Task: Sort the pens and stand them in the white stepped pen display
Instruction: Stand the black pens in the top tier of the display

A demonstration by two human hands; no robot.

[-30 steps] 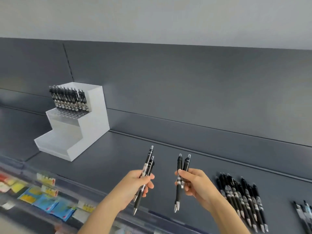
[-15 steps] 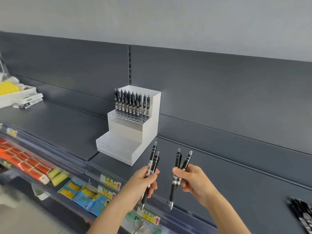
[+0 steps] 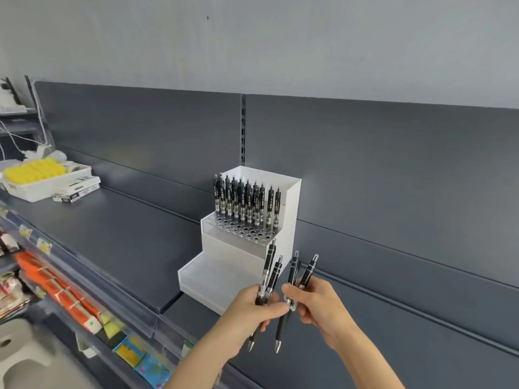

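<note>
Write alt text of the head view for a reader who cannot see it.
The left hand grips two black pens and the right hand grips two others, tips down, in front of the white pen display on a grey shelf. More pens stand in its top step.

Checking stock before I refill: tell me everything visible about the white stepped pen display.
The white stepped pen display looks like matte plastic: three steps and a tall side wall. It stands upright on the dark grey shelf. Black pens stand in the top step's rear holes; its front holes and both lower steps hold none.
</note>
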